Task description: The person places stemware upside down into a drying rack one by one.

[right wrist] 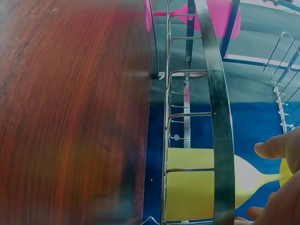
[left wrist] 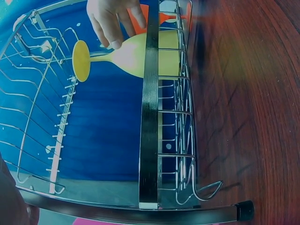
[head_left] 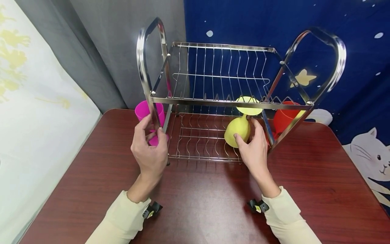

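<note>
A yellow goblet (head_left: 236,132) stands upside down on the lower tier of the metal dish rack (head_left: 231,105), its foot upward. My right hand (head_left: 255,145) is loosely around its right side, the thumb overlapping the bowl in the head view and the fingers behind. From the right wrist, a gap shows between thumb (right wrist: 272,147) and bowl. At the rack's left front post, my left hand (head_left: 149,145) grips the metal with thumb and fingers. Behind that hand, a pink goblet (head_left: 141,109) is partly hidden.
Beyond the right post is a red goblet (head_left: 283,118), outside the rack. The rack's upper tier (head_left: 220,78) overhangs the lower wires, and tall curved handles (head_left: 339,64) rise at both ends. Brown tabletop (head_left: 201,200) extends in front; a blue curtain (head_left: 231,20) hangs behind.
</note>
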Motion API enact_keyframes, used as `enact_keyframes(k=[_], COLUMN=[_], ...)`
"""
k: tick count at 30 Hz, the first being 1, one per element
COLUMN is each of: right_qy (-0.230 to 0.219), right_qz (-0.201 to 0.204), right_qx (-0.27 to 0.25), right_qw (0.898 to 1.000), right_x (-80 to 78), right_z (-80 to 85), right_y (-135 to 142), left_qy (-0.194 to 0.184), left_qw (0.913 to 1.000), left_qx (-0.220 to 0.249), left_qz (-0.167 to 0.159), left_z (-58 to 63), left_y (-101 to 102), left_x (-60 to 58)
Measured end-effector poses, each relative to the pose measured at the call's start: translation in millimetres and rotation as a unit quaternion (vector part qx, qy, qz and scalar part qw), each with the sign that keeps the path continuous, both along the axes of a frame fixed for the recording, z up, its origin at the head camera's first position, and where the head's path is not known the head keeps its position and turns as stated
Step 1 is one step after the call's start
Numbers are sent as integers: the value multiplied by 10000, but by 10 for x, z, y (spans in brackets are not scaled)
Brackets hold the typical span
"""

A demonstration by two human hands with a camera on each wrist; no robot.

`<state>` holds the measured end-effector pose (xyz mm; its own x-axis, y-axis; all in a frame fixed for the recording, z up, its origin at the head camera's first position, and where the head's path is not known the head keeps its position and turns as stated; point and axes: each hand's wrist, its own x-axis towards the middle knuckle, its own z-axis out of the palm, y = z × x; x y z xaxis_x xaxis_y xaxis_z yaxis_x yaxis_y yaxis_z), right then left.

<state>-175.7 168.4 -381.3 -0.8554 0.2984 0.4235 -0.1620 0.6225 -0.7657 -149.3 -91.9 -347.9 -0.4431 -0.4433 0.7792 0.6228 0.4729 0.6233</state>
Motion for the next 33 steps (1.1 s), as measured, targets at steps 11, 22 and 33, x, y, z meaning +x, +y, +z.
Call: enact_keyframes(k=[11, 22, 33], right_qy=[235, 450, 724], right_qz=[216, 409, 883], right_qx=[-127, -274, -1405], right_qw=[9994, 9978, 9835], right_x=[120, 198, 301], right_z=[36, 67, 124], right_y=[3, 63, 89], left_qy=[-56, -16, 17], left_qw=[10000, 10000, 10000], left_qx=[-10, -50, -44], left_qz=[0, 48, 33], left_z=[-6, -12, -11], left_y=[0, 2, 5], left_x=[8, -2, -5])
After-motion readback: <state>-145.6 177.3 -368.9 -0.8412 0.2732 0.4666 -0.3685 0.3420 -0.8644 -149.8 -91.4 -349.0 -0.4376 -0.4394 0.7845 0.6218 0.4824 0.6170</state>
